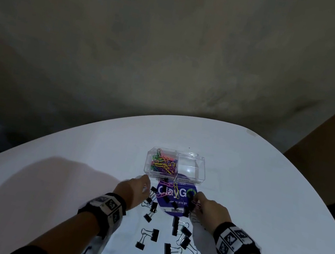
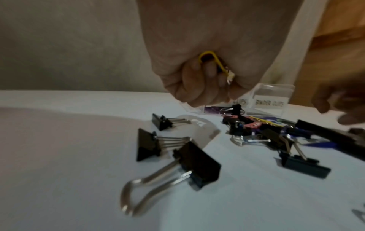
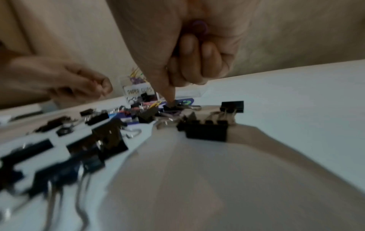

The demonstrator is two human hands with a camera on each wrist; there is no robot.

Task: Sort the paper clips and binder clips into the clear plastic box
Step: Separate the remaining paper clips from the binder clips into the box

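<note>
The clear plastic box [image 1: 191, 168] stands on the white table; its left compartment holds coloured paper clips [image 1: 163, 162] and its right compartment looks empty. In front of it a yellow paper clip [image 1: 176, 190] and a pink one [image 1: 160, 193] lie on a purple sticker. Black binder clips [image 1: 153, 235] are scattered nearer me. My left hand [image 1: 146, 188] is curled in a fist around a yellow paper clip [image 2: 212, 62]. My right hand [image 1: 196, 199] keeps a purple paper clip [image 3: 200, 26] in its curled fingers while one straight finger [image 3: 168, 93] touches the pile.
The round purple sticker [image 1: 178, 211] reads "ClayGo" and lies partly under the box. The box carries labels for paper clips [image 3: 138, 90] and binder clips [image 2: 269, 103]. The table's far edge curves behind the box, with a wall beyond. Both wrists wear marker bands.
</note>
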